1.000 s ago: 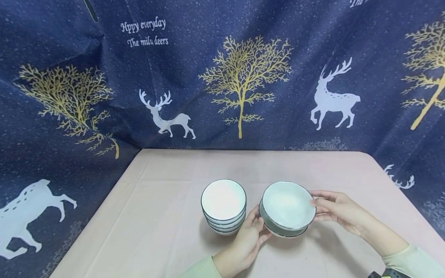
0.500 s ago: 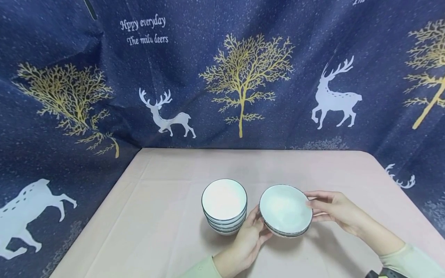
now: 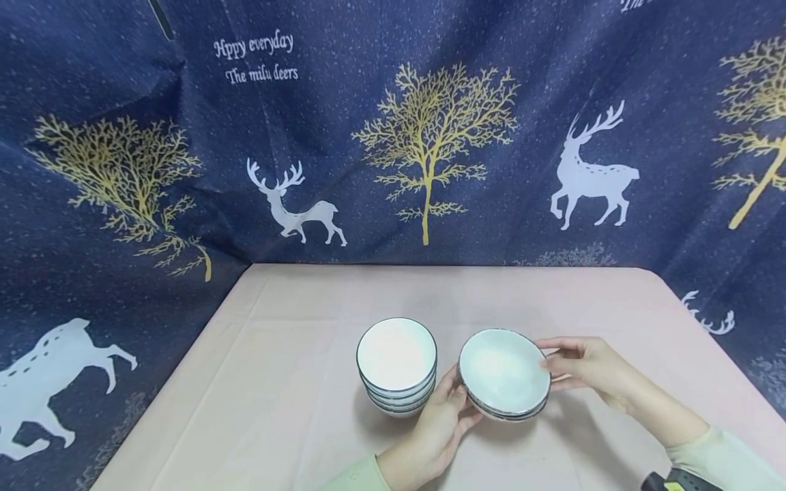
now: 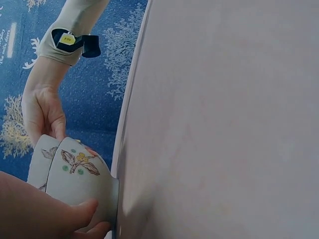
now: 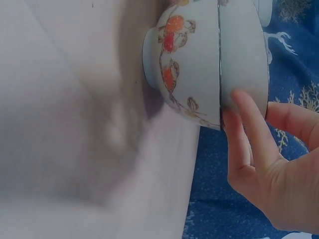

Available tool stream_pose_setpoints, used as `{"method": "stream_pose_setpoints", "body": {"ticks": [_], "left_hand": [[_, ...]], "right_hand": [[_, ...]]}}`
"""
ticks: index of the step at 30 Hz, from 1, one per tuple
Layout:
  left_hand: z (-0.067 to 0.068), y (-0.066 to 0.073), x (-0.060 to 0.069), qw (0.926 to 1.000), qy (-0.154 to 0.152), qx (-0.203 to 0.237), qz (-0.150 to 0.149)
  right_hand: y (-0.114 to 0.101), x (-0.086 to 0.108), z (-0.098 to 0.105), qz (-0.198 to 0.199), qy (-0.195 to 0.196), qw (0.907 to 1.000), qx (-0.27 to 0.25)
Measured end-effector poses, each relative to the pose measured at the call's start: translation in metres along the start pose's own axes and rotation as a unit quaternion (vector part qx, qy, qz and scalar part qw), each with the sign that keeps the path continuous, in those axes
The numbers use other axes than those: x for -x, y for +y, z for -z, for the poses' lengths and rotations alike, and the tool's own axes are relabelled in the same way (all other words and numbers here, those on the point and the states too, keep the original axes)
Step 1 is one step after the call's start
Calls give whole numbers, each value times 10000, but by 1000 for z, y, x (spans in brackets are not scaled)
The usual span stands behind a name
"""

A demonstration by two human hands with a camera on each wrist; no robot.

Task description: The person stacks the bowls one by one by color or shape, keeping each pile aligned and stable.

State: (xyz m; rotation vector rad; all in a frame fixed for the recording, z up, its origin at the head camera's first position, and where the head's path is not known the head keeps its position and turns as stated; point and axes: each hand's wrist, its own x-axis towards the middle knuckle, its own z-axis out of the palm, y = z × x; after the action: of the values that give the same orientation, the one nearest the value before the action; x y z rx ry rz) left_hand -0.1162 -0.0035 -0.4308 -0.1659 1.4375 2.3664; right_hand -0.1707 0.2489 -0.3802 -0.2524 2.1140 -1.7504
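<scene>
Two white bowls with dark rims are nested at the right of centre in the head view. The upper bowl (image 3: pixel 505 372) sits inside the lower bowl (image 4: pixel 82 181), whose outside carries painted leaves and fruit. My left hand (image 3: pixel 432 433) grips the left side of the lower bowl with thumb and fingers. At the right, my right hand (image 3: pixel 592 372) pinches the upper bowl's rim; in the right wrist view its fingers (image 5: pixel 254 132) lie against that bowl's outer wall. The lower bowl's foot is at or very near the table; I cannot tell whether it touches.
A stack of several similar bowls (image 3: pixel 396 354) stands just left of my left hand. The pink-covered table (image 3: pixel 295 382) ends at a dark blue curtain (image 3: pixel 381 170) printed with deer and trees. A dark strap with a yellow label (image 4: pixel 69 40) circles the right wrist.
My right hand has lowered the upper bowl and shifted it slightly left, so it now nests down in the lower bowl. My left hand has kept its place.
</scene>
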Motion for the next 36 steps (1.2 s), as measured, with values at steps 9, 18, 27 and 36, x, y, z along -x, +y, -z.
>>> {"method": "stream_pose_setpoints", "body": {"ticks": [9, 18, 27, 36], "left_hand": [[-1, 0, 0, 10000, 61, -45, 25], [-1, 0, 0, 10000, 65, -58, 41], [-2, 2, -2, 10000, -1, -18, 1], [0, 5, 1, 9992, -71, -394, 98]], "right_hand": [[0, 0, 3, -170, 29, 9998, 110], [5, -2, 6, -114, -160, 9997, -118], [1, -4, 7, 24, -220, 9998, -10], [6, 0, 5, -47, -172, 9998, 58]]}}
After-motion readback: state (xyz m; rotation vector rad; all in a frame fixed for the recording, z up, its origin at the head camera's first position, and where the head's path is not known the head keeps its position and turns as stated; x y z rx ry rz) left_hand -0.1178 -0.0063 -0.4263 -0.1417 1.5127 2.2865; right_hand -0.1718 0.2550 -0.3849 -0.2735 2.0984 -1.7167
